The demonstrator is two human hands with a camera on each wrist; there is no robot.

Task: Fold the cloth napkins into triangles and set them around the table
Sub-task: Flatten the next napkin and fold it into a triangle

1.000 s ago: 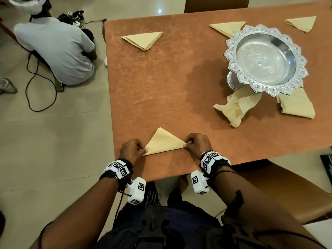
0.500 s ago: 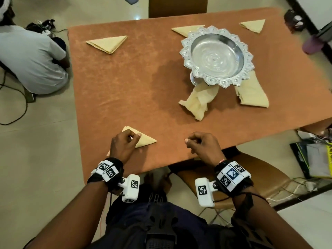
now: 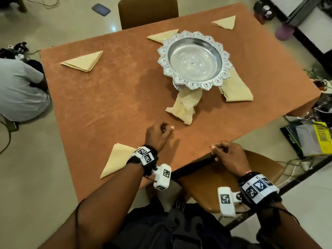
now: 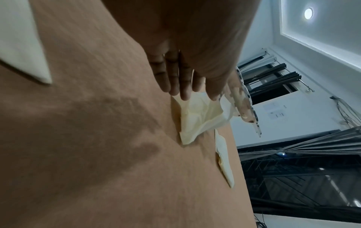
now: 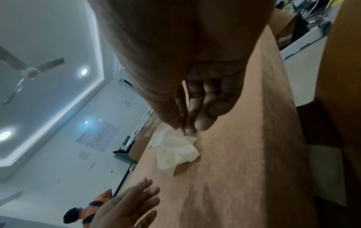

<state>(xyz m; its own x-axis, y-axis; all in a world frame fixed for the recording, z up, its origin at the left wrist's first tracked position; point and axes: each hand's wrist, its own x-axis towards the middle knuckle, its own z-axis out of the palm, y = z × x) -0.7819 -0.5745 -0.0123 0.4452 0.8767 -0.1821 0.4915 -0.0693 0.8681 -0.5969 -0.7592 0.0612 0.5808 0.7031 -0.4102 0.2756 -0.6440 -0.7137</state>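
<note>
A folded cream triangle napkin [image 3: 116, 159] lies at the table's near left edge, partly under my left wrist. My left hand [image 3: 167, 129] hovers past it, holding nothing; in the left wrist view its fingers [image 4: 175, 80] stretch toward the crumpled napkin [image 4: 197, 117]. That crumpled napkin [image 3: 183, 108] lies in front of the silver bowl [image 3: 194, 60]. My right hand [image 3: 214, 151] sits loosely curled and empty at the near table edge, its fingers [image 5: 205, 108] relaxed. A flat folded napkin [image 3: 235, 88] lies right of the bowl. Other triangles lie far left [image 3: 83, 61], behind the bowl [image 3: 161, 35] and far right [image 3: 225, 22].
The table [image 3: 107, 105] wears an orange-brown cloth. A brown chair [image 3: 215, 180] stands below my right hand and another chair [image 3: 148, 11] at the far side. A person [image 3: 19, 90] sits on the floor at left. Cables and boxes [image 3: 309, 139] lie on the floor at right.
My left hand let go of the near triangle and moved right and forward toward the crumpled napkin. My right hand left the triangle's corner and now sits at the table edge.
</note>
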